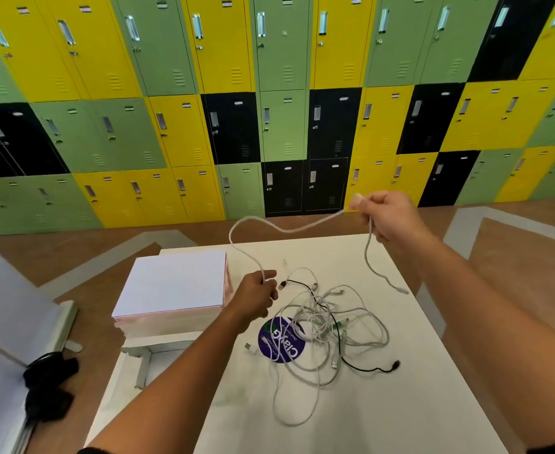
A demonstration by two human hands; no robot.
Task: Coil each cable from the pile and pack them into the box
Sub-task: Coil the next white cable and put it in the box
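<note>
While the right hand point(387, 217) is raised over the far edge of the desk point(384, 414), pinching a white cable point(286, 229) near one end, the left hand point(258, 296) grips the same cable lower down, just beside the white box point(174, 283). Cable arcs slack between hands. Tangled pile point(328, 326) lies on desk, partly covering a purple sticker point(284, 347).

One white cable point(289, 230) hangs above the table point(384, 421) in a slack arc. The right hand point(387, 214) pinches it high and the left hand point(258, 296) grips it low, and its free end dangles. The pile point(318, 319), tangled white cables with one black cable point(368, 369), lies on the table. The white box point(171, 283) sits just left of it, flat top up.
</note>
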